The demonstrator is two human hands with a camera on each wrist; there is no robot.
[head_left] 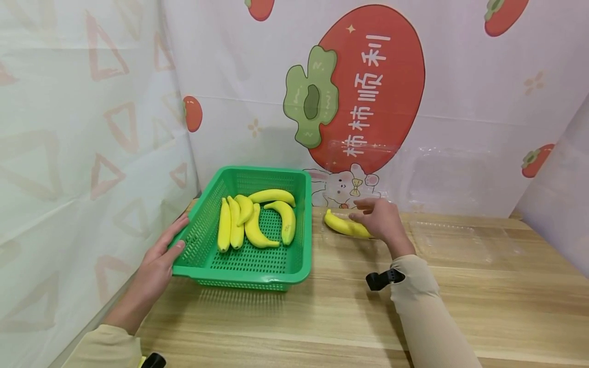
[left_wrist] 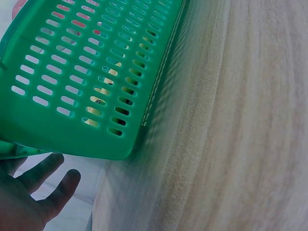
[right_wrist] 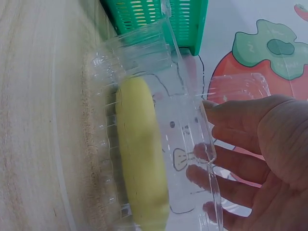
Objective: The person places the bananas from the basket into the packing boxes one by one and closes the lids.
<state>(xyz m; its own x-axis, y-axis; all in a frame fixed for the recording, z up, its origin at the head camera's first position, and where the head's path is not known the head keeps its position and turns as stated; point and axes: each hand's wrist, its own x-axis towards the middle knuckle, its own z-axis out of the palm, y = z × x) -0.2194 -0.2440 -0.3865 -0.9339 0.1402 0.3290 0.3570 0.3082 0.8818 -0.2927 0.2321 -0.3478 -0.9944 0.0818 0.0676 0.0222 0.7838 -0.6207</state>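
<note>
With our left hand (head_left: 158, 254) relaxed against the green basket (head_left: 248, 277) and our right hand (head_left: 382, 220) loosely open beside the clear box (right_wrist: 134, 55), we should settle the banana (right_wrist: 142, 154) flat inside, then lift away without catching the thin plastic.

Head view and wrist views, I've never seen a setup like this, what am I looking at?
There's no robot here, just a person working with bare hands. The wide picture comes from a camera worn on the head, looking forward and down; the smaller two come from cameras on each wrist. On the wooden table stands a green basket holding several bananas. To its right, one more banana lies in a clear plastic box. The left hand is at the basket's left edge; the right hand is at the box, close to that banana. Neither hand clearly grips anything.
</note>
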